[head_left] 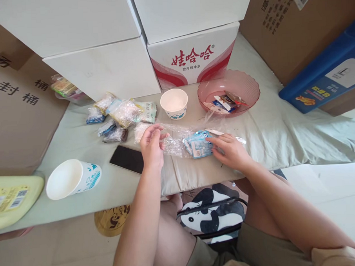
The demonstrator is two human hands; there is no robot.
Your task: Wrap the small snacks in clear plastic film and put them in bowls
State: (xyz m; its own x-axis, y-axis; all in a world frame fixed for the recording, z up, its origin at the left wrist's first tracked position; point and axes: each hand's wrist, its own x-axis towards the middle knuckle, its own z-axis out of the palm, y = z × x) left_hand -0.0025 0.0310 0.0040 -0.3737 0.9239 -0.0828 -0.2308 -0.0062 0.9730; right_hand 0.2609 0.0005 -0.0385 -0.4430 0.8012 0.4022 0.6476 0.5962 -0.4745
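Note:
My left hand (153,144) is closed, its fingers curled on the end of a clear plastic wrapper (175,141). The wrapper stretches right toward several flat light-blue packets (200,144), fanned over one another near the cloth's front edge. My right hand (230,149) has its fingers and thumb at the right edge of these packets. A slim white tool (241,140), its kind unclear, lies partly hidden behind my right hand. A dark phone (127,159) lies flat just left of my left wrist.
Behind my hands stand a white paper bowl (174,103) and a pink bowl (228,92) holding torn packaging. Several wrapped packets (123,112) are heaped at left. Another paper bowl (72,178) lies tilted front left. White boxes (192,60) and a blue jug (324,69) border the surface.

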